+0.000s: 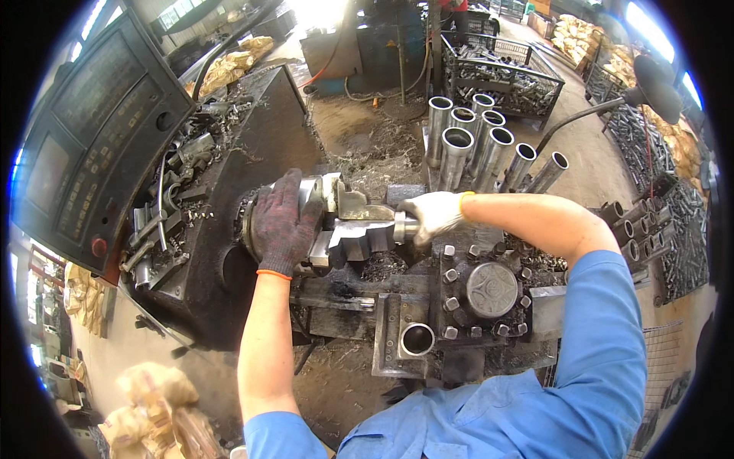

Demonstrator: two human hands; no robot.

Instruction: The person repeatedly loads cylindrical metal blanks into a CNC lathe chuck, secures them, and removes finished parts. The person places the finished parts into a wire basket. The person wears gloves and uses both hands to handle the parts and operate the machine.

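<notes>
Your left hand [287,218], fingers slightly spread, lies over the chuck [309,187]; your right hand [434,214] curls around the metal workpiece [401,228] at the stepped jaws. A slackened right grip could drop it; closing jaws could pinch fingers.

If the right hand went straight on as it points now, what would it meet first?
The right hand holds a round metal part; past it, likely the L-shaped metal piece, though depth is unclear.
</notes>
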